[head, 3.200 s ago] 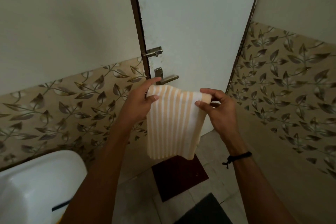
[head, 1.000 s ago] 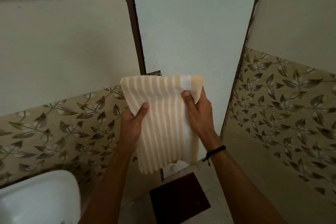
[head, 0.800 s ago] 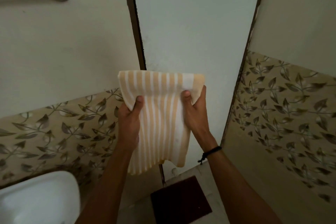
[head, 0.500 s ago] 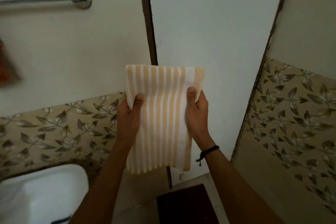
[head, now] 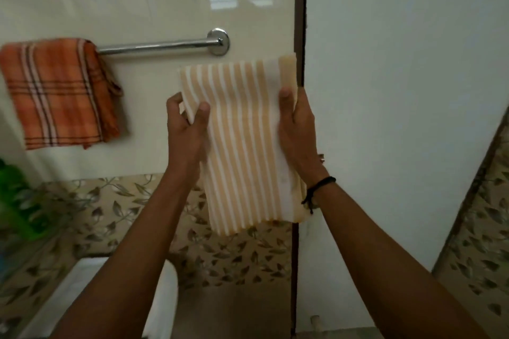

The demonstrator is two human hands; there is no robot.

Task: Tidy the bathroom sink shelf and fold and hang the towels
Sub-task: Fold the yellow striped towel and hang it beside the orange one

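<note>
striped towel (head: 242,143): folded, held upright between both hands, just below and right of the towel bar (head: 157,46), not touching it
left hand (head: 187,129): closed on the towel's left edge, thumb pinched over the front
right hand (head: 297,129): clamped on the right edge, thumb on front
orange plaid towel (head: 59,93): draped over the bar's left end
</note>
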